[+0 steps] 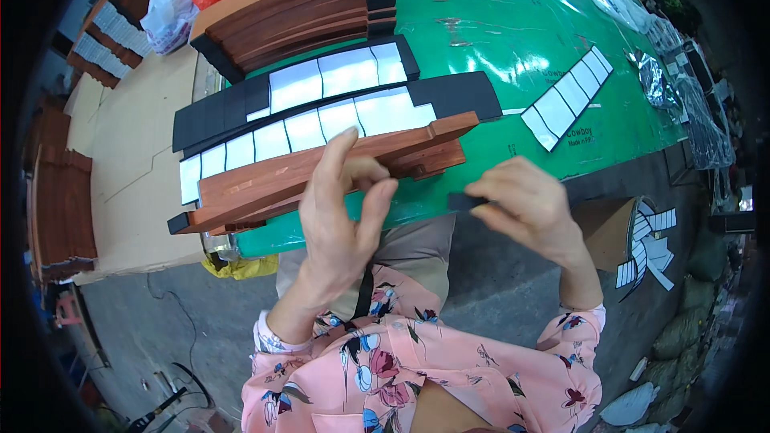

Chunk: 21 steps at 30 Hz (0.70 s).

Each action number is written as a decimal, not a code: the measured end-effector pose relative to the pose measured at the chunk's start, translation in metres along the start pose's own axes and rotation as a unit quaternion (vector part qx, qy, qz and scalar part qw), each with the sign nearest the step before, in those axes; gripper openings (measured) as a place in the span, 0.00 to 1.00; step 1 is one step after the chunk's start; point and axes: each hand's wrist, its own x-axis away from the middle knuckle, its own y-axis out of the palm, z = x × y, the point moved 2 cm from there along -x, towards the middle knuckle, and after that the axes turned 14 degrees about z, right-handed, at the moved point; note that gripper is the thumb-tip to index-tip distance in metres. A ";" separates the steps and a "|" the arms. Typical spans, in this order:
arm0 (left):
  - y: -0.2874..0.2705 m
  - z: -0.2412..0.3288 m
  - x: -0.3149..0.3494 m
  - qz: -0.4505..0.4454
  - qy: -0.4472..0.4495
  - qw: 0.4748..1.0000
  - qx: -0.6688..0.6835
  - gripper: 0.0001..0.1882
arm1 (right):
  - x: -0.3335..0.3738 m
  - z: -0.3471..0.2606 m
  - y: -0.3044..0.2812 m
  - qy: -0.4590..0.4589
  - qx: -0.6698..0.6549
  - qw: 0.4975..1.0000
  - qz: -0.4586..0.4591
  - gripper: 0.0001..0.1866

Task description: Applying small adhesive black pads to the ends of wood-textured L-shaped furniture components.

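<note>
Head view: a thin black foam strip [417, 196] stretches between both hands above the green table [513, 40] edge, long axis left to right. The left hand [341, 220] pinches one end; the right hand [525, 204] grips the other.

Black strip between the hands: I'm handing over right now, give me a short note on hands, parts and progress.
Left hand: fingers spread, pinching one end of the black strip.
Right hand: pinches the other end.
Parts: brown wooden pieces lie on the green table, beside black strips with white backing squares; more wooden pieces stacked behind.
Done: strip lifted off the table.
Left: strip not yet on any wooden piece.
</note>
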 end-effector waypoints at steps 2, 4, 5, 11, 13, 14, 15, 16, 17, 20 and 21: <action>0.010 0.005 -0.022 0.050 0.074 0.992 -0.090 0.26 | -0.009 0.008 -0.009 -0.005 0.020 1.000 0.003 0.17; 0.025 0.008 -0.038 -0.002 0.201 0.950 -0.238 0.21 | -0.020 0.024 -0.015 0.079 0.037 0.995 0.052 0.16; 0.036 0.002 -0.041 -0.004 0.159 0.964 -0.215 0.19 | -0.024 0.032 -0.014 0.078 0.035 0.995 0.051 0.16; 0.057 -0.005 -0.043 -0.027 0.133 0.961 -0.240 0.16 | -0.037 0.059 0.002 0.056 -0.018 0.997 0.058 0.12; 0.056 -0.006 -0.042 -0.034 0.114 0.964 -0.238 0.15 | -0.042 0.062 0.003 0.020 -0.011 0.999 0.041 0.12; 0.055 -0.005 -0.042 -0.044 0.107 0.965 -0.235 0.14 | -0.045 0.063 0.002 0.020 -0.014 0.999 0.039 0.12; 0.055 -0.004 -0.043 -0.053 0.101 0.966 -0.231 0.14 | -0.047 0.064 0.002 -0.004 -0.005 1.000 0.028 0.12; 0.055 -0.004 -0.043 -0.052 0.099 0.966 -0.233 0.14 | -0.049 0.064 0.004 -0.029 0.003 0.999 0.016 0.12; 0.054 -0.004 -0.044 -0.059 0.089 0.966 -0.235 0.13 | -0.050 0.065 0.005 -0.030 0.000 0.999 0.016 0.12; 0.054 -0.002 -0.045 -0.066 0.074 0.967 -0.234 0.13 | -0.052 0.068 0.008 -0.018 -0.013 1.000 -0.016 0.12; 0.054 -0.002 -0.045 -0.066 0.070 0.968 -0.231 0.13 | -0.053 0.069 0.008 -0.020 -0.018 0.999 -0.022 0.12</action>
